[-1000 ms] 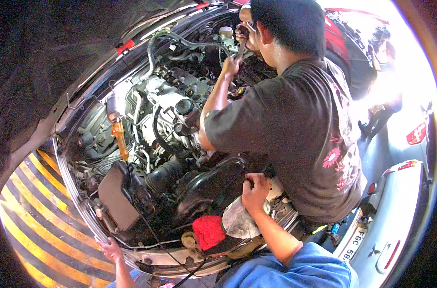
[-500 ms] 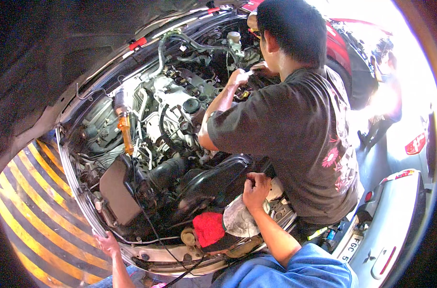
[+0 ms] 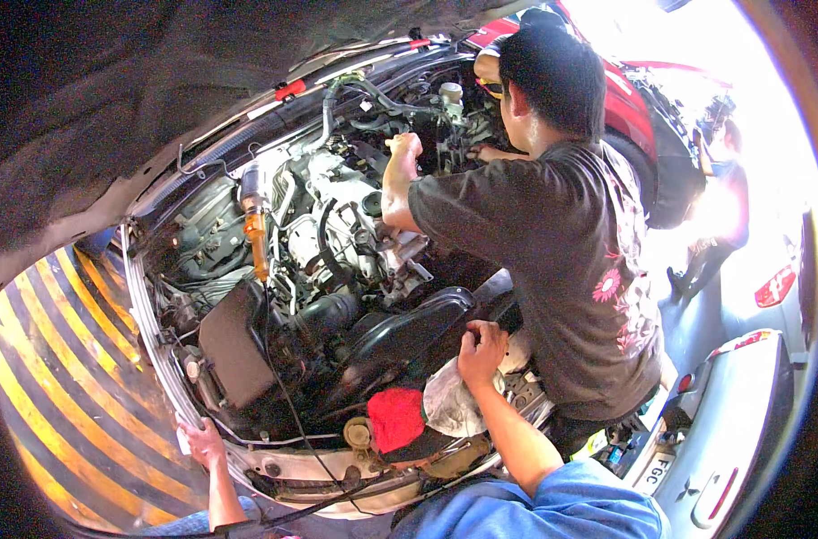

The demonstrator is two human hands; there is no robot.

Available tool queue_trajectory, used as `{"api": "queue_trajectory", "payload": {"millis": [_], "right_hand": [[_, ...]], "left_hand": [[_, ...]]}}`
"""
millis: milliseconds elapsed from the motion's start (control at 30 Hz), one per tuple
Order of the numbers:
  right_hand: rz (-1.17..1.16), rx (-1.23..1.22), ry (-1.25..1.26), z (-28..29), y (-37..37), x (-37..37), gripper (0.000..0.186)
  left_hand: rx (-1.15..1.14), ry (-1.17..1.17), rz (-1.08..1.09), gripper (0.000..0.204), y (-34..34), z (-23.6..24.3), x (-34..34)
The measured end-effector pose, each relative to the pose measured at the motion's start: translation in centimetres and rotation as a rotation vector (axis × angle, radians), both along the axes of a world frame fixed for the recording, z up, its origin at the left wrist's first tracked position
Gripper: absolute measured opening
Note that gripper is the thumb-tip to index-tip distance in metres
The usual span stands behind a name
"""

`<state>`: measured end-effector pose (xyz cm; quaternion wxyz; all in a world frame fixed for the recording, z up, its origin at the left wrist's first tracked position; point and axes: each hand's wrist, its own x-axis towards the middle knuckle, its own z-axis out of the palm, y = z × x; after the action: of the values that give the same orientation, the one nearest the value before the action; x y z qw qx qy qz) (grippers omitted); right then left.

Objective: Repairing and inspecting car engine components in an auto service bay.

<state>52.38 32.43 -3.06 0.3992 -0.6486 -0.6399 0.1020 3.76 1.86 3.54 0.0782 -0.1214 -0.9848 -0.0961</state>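
At the lower left, my left hand (image 3: 204,442) is closed round the pale edge of the car's fender (image 3: 148,332); a whitish patch shows at its fingers. My right hand (image 3: 483,353) rests at the front of the engine bay with its fingers curled, beside a black plastic cover (image 3: 409,328). What those fingers hold, if anything, is hidden. Under the right wrist lies a grey-white cloth (image 3: 449,404), and a red cloth (image 3: 396,420) touches its left side. Between my arms the engine (image 3: 328,216) lies exposed.
A co-worker in a dark shirt (image 3: 552,242) leans over the engine from the right, both hands inside the bay. An orange work light (image 3: 255,225) hangs there, its black cord (image 3: 292,413) trailing towards me. Overhead is the raised hood (image 3: 157,81). A silver car (image 3: 723,440) stands at right.
The co-worker's near hand has moved left and the other reaches lower into the bay. My view has shifted slightly. Both my hands keep their places on the car.
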Motion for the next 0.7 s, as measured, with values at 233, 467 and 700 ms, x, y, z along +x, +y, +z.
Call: {"api": "queue_trajectory", "payload": {"millis": [233,467,700], "right_hand": [[-0.023,0.006,-0.025,-0.5,0.3,-0.2,0.016],[-0.019,-0.018,-0.059,-0.6,0.2,-0.1,0.017],[-0.033,0.010,-0.060,-0.9,0.4,-0.2,0.019]], "left_hand": [[-0.018,-0.040,0.067,0.085,-1.1,-3.1,-2.9],[0.115,0.023,-0.015,0.077,-1.0,-2.6,-2.2],[0.172,0.120,-0.074,0.080,-1.3,-4.1,-3.1]]}}
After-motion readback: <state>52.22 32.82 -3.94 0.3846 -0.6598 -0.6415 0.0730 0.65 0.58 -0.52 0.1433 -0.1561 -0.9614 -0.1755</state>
